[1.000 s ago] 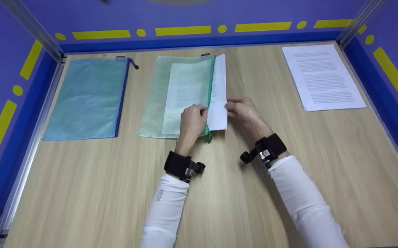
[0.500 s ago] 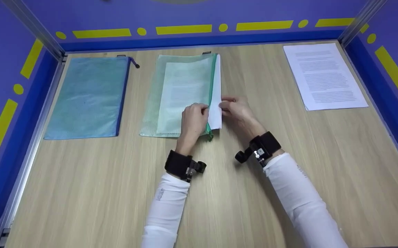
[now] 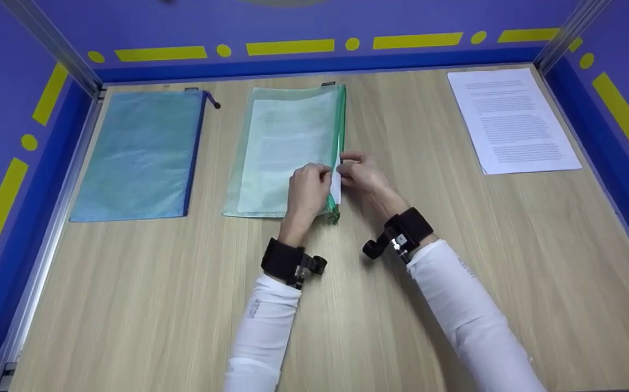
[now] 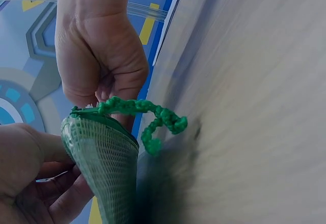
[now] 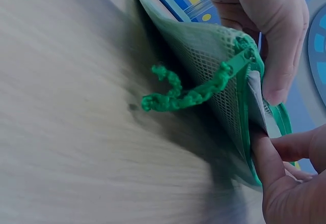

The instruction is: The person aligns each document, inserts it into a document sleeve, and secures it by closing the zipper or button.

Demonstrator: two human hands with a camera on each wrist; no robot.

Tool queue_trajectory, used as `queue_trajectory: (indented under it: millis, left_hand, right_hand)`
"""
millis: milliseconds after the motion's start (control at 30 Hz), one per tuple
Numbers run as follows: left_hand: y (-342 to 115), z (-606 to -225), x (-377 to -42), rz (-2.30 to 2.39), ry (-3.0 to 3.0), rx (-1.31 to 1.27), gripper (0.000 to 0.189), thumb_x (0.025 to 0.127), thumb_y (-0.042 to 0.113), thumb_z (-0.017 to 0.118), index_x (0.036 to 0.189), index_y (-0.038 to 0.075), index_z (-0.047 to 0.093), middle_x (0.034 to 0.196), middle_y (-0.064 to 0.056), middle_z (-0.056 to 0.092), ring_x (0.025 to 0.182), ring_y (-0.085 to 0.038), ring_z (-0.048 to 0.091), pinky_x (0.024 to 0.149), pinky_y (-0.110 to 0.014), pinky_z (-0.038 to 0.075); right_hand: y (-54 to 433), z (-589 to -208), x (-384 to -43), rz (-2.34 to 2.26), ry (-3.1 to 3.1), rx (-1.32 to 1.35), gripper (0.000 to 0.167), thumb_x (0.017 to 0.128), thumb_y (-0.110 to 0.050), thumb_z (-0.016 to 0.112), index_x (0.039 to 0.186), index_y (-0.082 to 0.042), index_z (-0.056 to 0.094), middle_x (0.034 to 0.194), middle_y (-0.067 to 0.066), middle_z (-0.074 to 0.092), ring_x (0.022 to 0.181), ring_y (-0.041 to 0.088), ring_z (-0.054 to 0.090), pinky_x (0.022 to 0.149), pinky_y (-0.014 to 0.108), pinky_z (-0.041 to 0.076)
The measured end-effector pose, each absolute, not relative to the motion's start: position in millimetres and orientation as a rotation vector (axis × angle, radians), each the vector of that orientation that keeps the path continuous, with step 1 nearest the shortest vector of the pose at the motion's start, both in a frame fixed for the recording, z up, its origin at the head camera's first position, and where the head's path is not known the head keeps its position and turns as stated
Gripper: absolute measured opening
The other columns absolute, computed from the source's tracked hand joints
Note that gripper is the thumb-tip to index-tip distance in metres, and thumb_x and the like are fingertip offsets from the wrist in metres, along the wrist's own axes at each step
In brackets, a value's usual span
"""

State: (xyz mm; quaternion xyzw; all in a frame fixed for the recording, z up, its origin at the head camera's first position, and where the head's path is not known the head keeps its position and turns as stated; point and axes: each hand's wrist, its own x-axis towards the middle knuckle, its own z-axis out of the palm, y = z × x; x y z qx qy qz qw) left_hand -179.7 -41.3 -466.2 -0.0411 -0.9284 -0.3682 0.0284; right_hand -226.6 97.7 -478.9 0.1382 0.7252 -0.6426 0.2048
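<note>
A green mesh zip pouch [image 3: 237, 188] lies in the middle of the table, its zip side facing right and parted. White printed paper [image 3: 292, 141] shows through the mesh, with a narrow strip bare at the opening. My left hand [image 3: 307, 190] pinches the pouch's upper layer by the zip edge. Across from it, my right hand [image 3: 367, 177] pinches the paper [image 5: 256, 94] at the opening; a finger reaches inside the mouth in the right wrist view. A green braided zip-pull cord [image 5: 188, 99] hangs at the near corner.
A blue zip pouch [image 3: 137, 158] with a dark blue edge lies flat at the left. At the far right is a stack of printed paper [image 3: 515, 122]. Purple-blue panels [image 3: 287, 22] with yellow marks wall the table's back and sides.
The paper has slid left into the green pouch, leaving only a thin strip outside the upper layer. My right hand has moved left with it, while my left hand stays nearly in place.
</note>
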Motion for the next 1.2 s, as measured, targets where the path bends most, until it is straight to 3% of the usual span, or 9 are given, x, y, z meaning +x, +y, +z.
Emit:
queue_trajectory:
  millis: [233,467,700,867,1033,1200]
  left_hand:
    - [-43,-467,-179,-1.136,-2.855,-0.131,0.024,0.100,0.014,0.056,0.111,0.005,0.075,0.101,-0.013,0.074,0.089,-0.025,0.070,0.079,-0.036,0.056]
    - [-41,-465,-178,-1.123,-2.866,-0.148,0.023,0.100,0.014,0.056,0.111,0.006,0.075,0.102,-0.014,0.074,0.094,-0.028,0.070,0.085,-0.038,0.057]
    - [-42,-465,-178,-1.120,-2.852,-0.152,0.023,0.099,0.013,0.057,0.111,0.004,0.075,0.102,-0.015,0.074,0.094,-0.029,0.070,0.084,-0.038,0.057]
    - [-43,-467,-178,-1.153,-2.848,-0.135,0.024,0.099,0.013,0.056,0.114,0.004,0.074,0.104,-0.015,0.074,0.094,-0.027,0.071,0.083,-0.037,0.057]
    - [-43,-469,-180,-1.174,-2.858,-0.114,0.024,0.099,0.015,0.057,0.112,0.006,0.075,0.103,-0.012,0.075,0.094,-0.024,0.071,0.082,-0.035,0.057]
    - [-41,-471,-182,-1.163,-2.874,-0.077,0.024,0.098,0.015,0.058,0.111,0.006,0.076,0.102,-0.009,0.076,0.091,-0.021,0.072,0.080,-0.034,0.057]
  right_hand:
    - [90,-479,-225,-1.783,2.032,0.358,0.051,0.093,-0.005,0.055,0.143,-0.004,0.048,0.107,0.008,0.060,0.074,0.007,0.057,0.061,0.015,0.050]
    - [85,-480,-224,-1.801,1.992,0.320,0.059,0.093,0.000,0.048,0.150,0.000,0.036,0.138,0.023,0.054,0.079,0.007,0.061,0.064,0.014,0.053]
    - [82,-485,-222,-1.805,1.978,0.319,0.060,0.092,0.003,0.051,0.150,0.002,0.037,0.142,0.024,0.052,0.081,0.006,0.064,0.064,0.015,0.054]
    - [85,-487,-221,-1.789,2.009,0.255,0.053,0.093,0.001,0.053,0.145,0.004,0.045,0.139,0.025,0.056,0.080,0.005,0.065,0.068,0.014,0.055]
    - [101,-483,-221,-1.900,1.950,0.291,0.045,0.097,-0.006,0.056,0.141,0.004,0.051,0.134,0.024,0.060,0.090,0.008,0.070,0.081,0.018,0.058]
    - [129,-485,-220,-1.974,2.004,0.324,0.040,0.098,-0.012,0.060,0.135,0.003,0.057,0.114,0.015,0.071,0.089,0.010,0.072,0.082,0.021,0.059]
